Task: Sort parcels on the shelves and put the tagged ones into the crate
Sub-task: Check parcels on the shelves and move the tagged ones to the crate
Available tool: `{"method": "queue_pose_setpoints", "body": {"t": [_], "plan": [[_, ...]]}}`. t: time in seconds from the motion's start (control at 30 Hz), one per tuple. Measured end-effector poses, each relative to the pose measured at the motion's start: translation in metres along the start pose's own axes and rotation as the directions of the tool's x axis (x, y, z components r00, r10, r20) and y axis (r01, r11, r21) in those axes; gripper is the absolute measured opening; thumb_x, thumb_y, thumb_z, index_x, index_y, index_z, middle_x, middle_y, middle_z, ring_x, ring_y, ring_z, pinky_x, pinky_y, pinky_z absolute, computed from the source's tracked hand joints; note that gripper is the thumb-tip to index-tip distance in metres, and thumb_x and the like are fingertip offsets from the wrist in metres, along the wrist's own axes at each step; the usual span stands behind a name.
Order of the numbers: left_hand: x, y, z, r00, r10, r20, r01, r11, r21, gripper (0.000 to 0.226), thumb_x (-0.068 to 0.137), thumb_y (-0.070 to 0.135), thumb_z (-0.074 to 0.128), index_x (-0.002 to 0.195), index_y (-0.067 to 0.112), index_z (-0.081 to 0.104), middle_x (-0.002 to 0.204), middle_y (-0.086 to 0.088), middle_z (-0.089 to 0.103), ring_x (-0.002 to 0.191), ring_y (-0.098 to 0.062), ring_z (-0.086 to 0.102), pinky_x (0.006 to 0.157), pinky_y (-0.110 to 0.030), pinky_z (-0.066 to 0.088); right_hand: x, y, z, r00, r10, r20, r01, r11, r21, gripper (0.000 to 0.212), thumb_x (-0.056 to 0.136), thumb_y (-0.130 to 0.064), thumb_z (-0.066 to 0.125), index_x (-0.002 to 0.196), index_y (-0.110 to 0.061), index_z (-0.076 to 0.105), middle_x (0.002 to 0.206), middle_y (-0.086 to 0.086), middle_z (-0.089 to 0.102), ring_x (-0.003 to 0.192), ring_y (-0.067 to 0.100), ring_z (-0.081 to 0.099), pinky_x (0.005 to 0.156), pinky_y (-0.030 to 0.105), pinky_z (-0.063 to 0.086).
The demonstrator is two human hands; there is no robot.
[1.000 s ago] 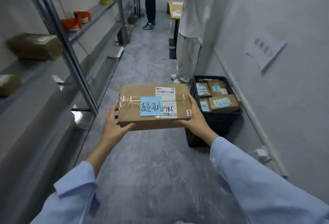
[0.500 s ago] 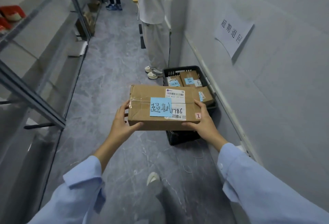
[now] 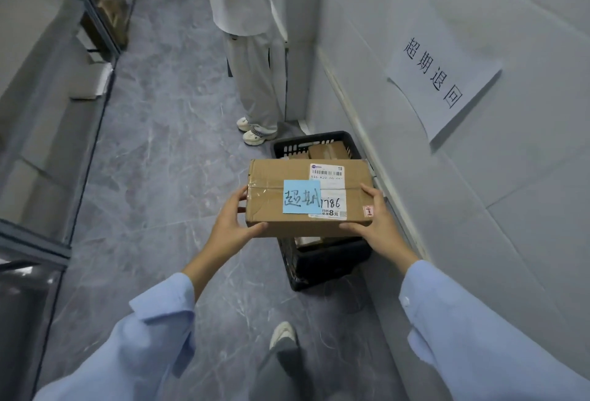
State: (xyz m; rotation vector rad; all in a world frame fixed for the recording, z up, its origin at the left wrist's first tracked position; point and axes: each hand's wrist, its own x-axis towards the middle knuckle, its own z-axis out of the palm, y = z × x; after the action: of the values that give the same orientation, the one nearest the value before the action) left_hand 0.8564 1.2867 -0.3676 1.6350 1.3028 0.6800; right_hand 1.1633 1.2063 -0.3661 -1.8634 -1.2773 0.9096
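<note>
A brown cardboard parcel (image 3: 274, 199) with a blue handwritten tag (image 3: 301, 196) and a white shipping label hangs level in front of me. My left hand (image 3: 231, 225) grips its left end, thumb underneath the near edge. My right hand (image 3: 378, 222) grips its right end the same way. The parcel sits directly above a black plastic crate (image 3: 322, 268) on the floor against the right wall. Other brown parcels (image 3: 329, 150) lie in the crate, mostly hidden by the one I hold.
A person in pale clothes (image 3: 252, 49) stands just beyond the crate. Metal shelves (image 3: 92, 17) with boxes run along the left. A paper sign (image 3: 440, 78) hangs on the right wall. My own shoe (image 3: 282, 335) is on the grey floor below.
I have stepped closer to the crate and the view has tilted down. The parcel, still held in both hands, has moved right until it covers the crate.
</note>
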Motion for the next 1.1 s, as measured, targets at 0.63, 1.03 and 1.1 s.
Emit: {"method": "queue_pose_setpoints", "body": {"t": [0.63,1.03,1.1], "plan": [[0.167,-0.05,0.068,0.992,-0.08,-0.094,0.123,0.732,0.67,0.079,0.091,0.056,0.052,0.156,0.027,0.018,0.162,0.005,0.021,0.146,-0.019,0.025,0.115,-0.041,0.02,0.254,0.11,-0.019,0.997,0.064,0.035,-0.056,0.98,-0.192,0.094,0.075,-0.04,0.083,0.143,-0.053,0.019,0.155,-0.006,0.03,0.136,0.026,0.042,0.106,0.051,0.04],[0.223,-0.093,0.114,0.964,-0.206,-0.167,0.265,0.72,0.642,0.078,0.088,0.064,0.035,0.156,0.031,0.013,0.162,0.007,0.019,0.147,-0.019,0.021,0.113,-0.038,0.019,0.381,0.17,0.027,0.983,0.034,0.179,0.003,0.979,-0.205,0.095,0.073,-0.017,0.085,0.146,-0.028,0.025,0.155,0.005,0.028,0.14,0.027,0.035,0.113,0.055,0.035],[0.227,-0.094,0.116,0.961,-0.221,-0.166,0.276,0.716,0.641,0.079,0.089,0.061,0.039,0.156,0.031,0.011,0.162,0.008,0.017,0.148,-0.018,0.019,0.114,-0.038,0.019,0.39,0.175,0.031,0.978,0.032,0.205,0.009,0.981,-0.193,0.096,0.072,-0.015,0.086,0.146,-0.031,0.025,0.155,0.005,0.029,0.139,0.025,0.036,0.113,0.051,0.036]]}}
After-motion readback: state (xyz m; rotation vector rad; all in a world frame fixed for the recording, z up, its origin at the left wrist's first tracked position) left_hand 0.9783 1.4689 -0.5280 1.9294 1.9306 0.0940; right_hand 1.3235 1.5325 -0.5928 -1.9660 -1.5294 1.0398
